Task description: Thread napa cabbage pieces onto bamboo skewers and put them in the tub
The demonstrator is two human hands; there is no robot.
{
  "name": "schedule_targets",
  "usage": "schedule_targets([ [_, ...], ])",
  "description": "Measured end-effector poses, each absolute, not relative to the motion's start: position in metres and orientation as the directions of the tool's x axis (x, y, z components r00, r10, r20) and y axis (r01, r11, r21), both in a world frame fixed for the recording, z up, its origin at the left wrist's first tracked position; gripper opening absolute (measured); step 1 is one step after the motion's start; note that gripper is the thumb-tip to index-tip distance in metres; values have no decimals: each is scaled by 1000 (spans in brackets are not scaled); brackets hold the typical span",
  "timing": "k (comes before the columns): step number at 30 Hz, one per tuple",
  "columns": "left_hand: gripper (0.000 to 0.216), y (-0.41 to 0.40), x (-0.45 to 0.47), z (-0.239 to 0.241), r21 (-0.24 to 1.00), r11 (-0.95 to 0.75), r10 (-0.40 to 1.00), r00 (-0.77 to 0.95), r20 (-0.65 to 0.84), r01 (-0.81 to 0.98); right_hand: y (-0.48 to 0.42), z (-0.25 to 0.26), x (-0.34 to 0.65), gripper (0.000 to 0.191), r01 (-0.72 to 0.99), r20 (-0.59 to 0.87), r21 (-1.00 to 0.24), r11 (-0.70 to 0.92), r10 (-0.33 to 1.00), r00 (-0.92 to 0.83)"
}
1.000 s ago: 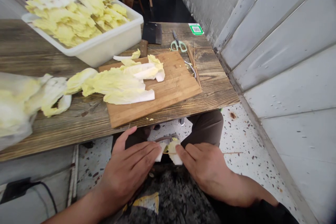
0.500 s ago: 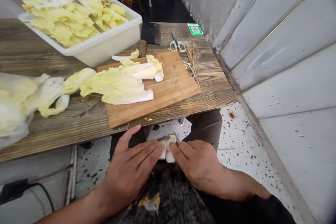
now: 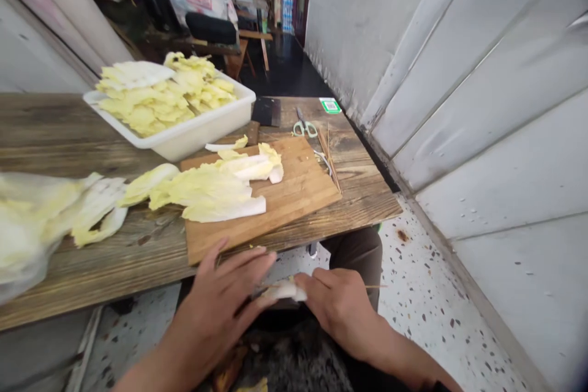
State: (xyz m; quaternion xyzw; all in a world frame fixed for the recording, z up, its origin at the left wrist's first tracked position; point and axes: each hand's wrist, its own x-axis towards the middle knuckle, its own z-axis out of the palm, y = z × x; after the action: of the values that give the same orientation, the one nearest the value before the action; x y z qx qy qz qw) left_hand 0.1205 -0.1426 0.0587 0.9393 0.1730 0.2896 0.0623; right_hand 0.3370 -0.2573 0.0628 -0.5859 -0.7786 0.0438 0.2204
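Note:
My right hand (image 3: 337, 306) is closed around a thin bamboo skewer (image 3: 377, 286), which sticks out past its right side. Against its fingertips is a white piece of cabbage leaf (image 3: 288, 291), with the skewer showing again at the piece's left. My left hand (image 3: 225, 300) has its fingers stretched and apart, its lowest digit reaching the piece's left end. Both hands are over my lap, in front of the table edge. Yellow-white cabbage leaves (image 3: 220, 196) lie on a wooden cutting board (image 3: 298, 190) just beyond them.
A white tub (image 3: 206, 128) heaped with cabbage leaves stands at the back left. A plastic bag of cabbage (image 3: 27, 226) lies at the left. Scissors (image 3: 305, 128), loose skewers (image 3: 331, 162) and a cleaver (image 3: 266, 111) lie beyond the board. A wall (image 3: 459, 104) rises at the right.
The view has tilted up. My left fingers have lifted from the cabbage piece and spread. The piece now looks flatter, and skewer shows at its left end.

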Motion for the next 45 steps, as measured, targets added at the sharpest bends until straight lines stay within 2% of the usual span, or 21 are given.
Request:
schedule_targets([
  [2, 35, -125, 107, 62, 214, -886, 454, 675, 581, 411, -261, 58, 347, 26, 880, 336, -416, 231, 938, -88],
  [4, 27, -104, 96, 61, 210, -850, 499, 609, 617, 483, -263, 52, 357, 26, 847, 383, -498, 186, 923, 23],
  [8, 27, -60, 106, 43, 150, -859, 485, 685, 543, 489, -265, 44, 366, 22, 782, 396, -610, 127, 904, 163],
  [10, 33, -43, 124, 33, 99, -855, 497, 746, 443, 510, -264, 43, 364, 21, 770, 399, -628, 113, 897, 193],
  [13, 40, -29, 149, 25, 85, -863, 491, 787, 374, 498, -264, 44, 360, 21, 769, 396, -630, 113, 898, 193],
  [21, 42, -48, 148, 58, 86, -882, 463, 820, 338, 463, -269, 51, 361, 24, 839, 414, -531, 114, 899, 141],
  [23, 37, -65, 132, 72, 99, -897, 434, 815, 383, 431, -273, 56, 359, 25, 875, 459, -465, 134, 882, 109],
  [25, 27, -87, 114, 83, 170, -900, 427, 741, 518, 401, -278, 64, 355, 26, 919, 509, -360, 159, 859, 51],
  [26, 24, -99, 105, 87, 161, -900, 421, 718, 554, 404, -280, 69, 353, 27, 937, 524, -305, 173, 852, 13],
  [29, 20, -130, 85, 89, 166, -888, 444, 705, 553, 429, -287, 82, 348, 30, 946, 510, -218, 239, 854, -98],
  [34, 30, -156, 72, 79, 194, -858, 510, 737, 443, 476, -292, 92, 343, 34, 933, 434, -175, 315, 875, -214],
  [38, 45, -161, 69, 72, 236, -861, 508, 737, 446, 450, -294, 96, 341, 35, 935, 400, -155, 318, 886, -235],
  [42, 47, -163, 71, 69, 303, -842, 538, 724, 431, 446, -295, 97, 341, 34, 935, 415, -149, 320, 879, -235],
  [45, 46, -163, 73, 70, 263, -853, 521, 742, 421, 450, -295, 95, 341, 32, 939, 425, -152, 308, 878, -219],
])
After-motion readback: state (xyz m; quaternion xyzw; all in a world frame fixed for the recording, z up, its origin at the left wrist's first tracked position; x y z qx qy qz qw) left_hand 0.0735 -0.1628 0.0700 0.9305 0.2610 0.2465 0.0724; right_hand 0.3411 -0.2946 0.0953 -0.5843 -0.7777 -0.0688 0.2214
